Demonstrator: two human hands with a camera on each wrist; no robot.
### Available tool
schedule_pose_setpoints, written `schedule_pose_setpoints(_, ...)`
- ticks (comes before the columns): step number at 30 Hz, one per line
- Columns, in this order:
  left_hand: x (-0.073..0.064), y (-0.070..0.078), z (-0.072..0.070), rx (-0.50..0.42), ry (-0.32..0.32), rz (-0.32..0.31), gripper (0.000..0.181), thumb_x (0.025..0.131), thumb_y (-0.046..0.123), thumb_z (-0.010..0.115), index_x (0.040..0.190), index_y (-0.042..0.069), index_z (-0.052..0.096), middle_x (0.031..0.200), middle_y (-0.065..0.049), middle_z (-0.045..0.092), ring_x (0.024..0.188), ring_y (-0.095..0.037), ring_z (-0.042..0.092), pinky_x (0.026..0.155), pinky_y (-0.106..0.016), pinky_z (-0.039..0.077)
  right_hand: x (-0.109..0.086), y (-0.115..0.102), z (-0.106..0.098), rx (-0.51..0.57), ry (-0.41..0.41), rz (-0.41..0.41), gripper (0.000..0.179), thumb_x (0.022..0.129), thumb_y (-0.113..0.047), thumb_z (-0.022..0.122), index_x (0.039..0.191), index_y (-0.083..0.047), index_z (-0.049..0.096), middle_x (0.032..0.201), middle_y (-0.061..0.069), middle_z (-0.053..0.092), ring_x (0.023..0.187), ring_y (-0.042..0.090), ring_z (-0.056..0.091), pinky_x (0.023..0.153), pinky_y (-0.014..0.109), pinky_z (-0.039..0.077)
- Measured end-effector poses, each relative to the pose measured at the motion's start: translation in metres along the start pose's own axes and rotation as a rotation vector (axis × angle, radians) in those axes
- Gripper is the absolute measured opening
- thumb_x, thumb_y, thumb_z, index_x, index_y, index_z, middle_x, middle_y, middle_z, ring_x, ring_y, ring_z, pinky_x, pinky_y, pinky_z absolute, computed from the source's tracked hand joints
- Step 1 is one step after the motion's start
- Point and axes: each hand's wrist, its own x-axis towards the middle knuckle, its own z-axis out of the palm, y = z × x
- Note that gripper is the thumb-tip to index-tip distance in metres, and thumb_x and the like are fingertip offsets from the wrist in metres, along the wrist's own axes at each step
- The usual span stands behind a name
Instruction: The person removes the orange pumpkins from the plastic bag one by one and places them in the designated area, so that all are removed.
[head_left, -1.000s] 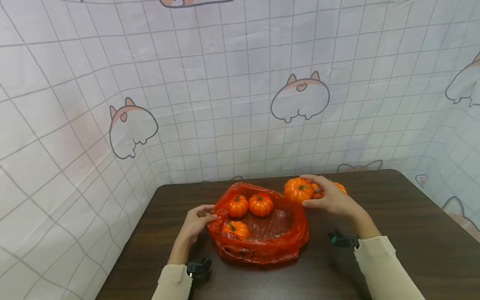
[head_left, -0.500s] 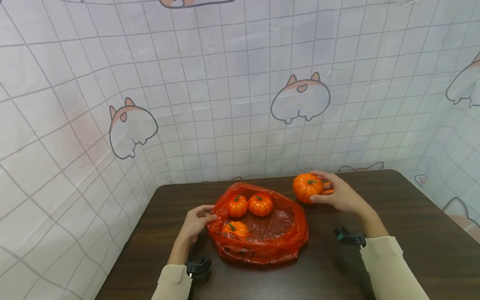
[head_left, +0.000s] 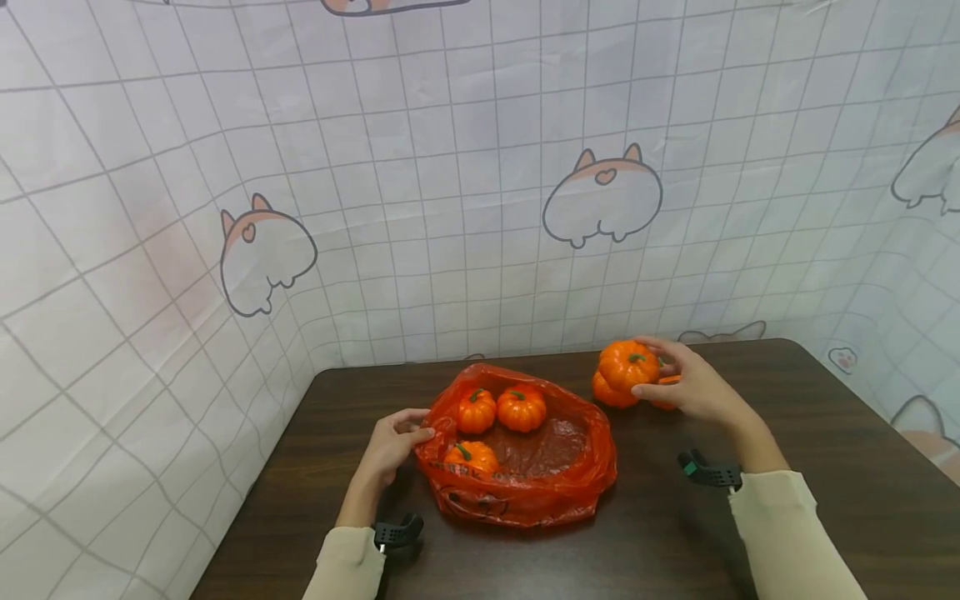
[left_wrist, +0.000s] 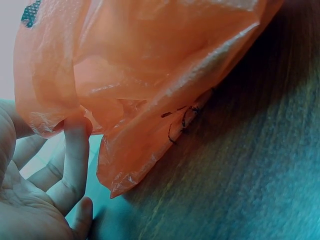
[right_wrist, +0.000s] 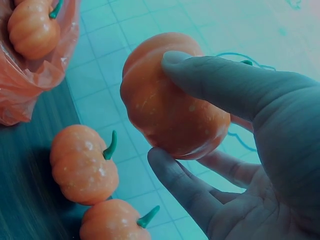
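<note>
The left hand (head_left: 388,443) pinches the rim of an open, red translucent plastic bag (head_left: 525,505), its black lettering too blurred to read. Inside sit three glossy orange ribbed pumpkins (head_left: 521,409). Further right, the right hand's (head_left: 693,387) grip, spread wide, holds a squat orange pumpkin (head_left: 624,363) above the dark wood-grain worktop (head_left: 315,500), broadest across its rightward-leaning green stem. The right wrist view shows two loose pumpkins (right_wrist: 85,165) touching, partly hidden from the head view.

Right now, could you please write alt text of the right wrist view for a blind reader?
The right hand grips an orange pumpkin. At lower left, two green-stemmed pumpkins sit on a dark table; at upper left, an open red bag holds more.
</note>
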Motion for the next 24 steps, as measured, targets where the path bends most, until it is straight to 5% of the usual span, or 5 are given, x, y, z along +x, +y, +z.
schedule_pose_setpoints(24,0.001,-0.001,0.000,0.021,0.009,0.005,0.033,0.090,0.008,0.075,0.123,0.005,0.071,0.088,-0.007,0.067,0.075,-0.017,0.061,0.065,-0.031,0.052,-0.008,0.015,-0.022,-0.045,0.076,0.070,0.083,0.093,-0.036,0.076,0.161,-0.014,0.031,0.156,0.032,0.034,0.128,0.055,0.050,0.086,0.059,0.056)
